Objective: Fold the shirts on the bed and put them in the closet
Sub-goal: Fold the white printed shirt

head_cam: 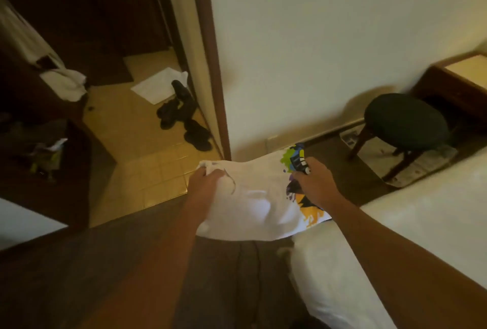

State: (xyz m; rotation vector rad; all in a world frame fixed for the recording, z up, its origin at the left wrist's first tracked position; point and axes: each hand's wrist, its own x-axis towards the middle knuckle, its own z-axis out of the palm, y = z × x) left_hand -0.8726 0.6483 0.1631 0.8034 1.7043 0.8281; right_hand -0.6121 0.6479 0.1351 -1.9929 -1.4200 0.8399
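white printed shirt (253, 196), gripped by left hand (204, 179), right hand (312, 177), beside bed (421, 223)

No readable text; shirt (253, 196) print blurred.

Bed (421, 223) at 4 o'clock, white sheet. Tile floor (147, 170) at 10 o'clock: dark shoes (184, 117), white cloth (158, 86). Stool (405, 123) on newspaper (421, 165), 2 o'clock.
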